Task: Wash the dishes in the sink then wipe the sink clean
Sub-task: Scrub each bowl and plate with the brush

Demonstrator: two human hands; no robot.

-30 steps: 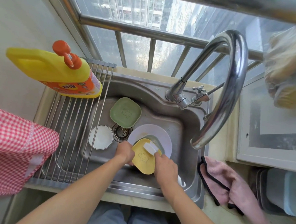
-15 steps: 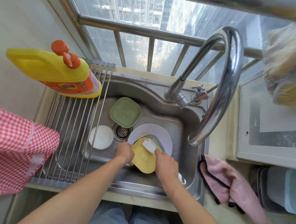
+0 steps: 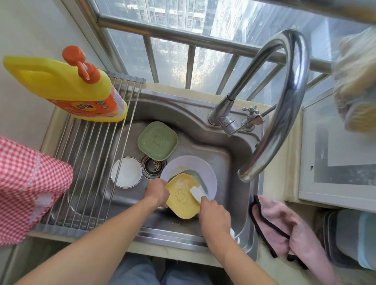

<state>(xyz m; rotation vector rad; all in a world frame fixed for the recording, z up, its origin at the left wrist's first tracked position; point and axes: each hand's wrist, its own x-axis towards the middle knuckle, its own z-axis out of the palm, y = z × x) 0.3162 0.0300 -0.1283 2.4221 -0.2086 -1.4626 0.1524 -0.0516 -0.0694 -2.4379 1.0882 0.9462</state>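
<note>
In the steel sink (image 3: 231, 145), my left hand (image 3: 156, 192) grips the left edge of a small yellow square plate (image 3: 182, 197), held tilted above a round white plate (image 3: 205, 167). My right hand (image 3: 214, 212) holds a white scrubber (image 3: 196, 192) whose head lies on the yellow plate's right side. A green square plate (image 3: 157, 140) leans at the back of the basin. A small white round dish (image 3: 127, 172) sits left of the drain (image 3: 153, 165). Something greenish lies under the yellow plate, mostly hidden.
A yellow detergent bottle (image 3: 62, 88) stands on the roll-up rack (image 3: 88, 169) over the sink's left half. The curved faucet (image 3: 280, 99) arches over the right side. A pink cloth (image 3: 287, 234) lies on the right counter, a red checked cloth (image 3: 14, 189) at left.
The scrubber head has slid from the yellow plate's upper middle toward its right edge. My left hand has kept its hold on the plate.
</note>
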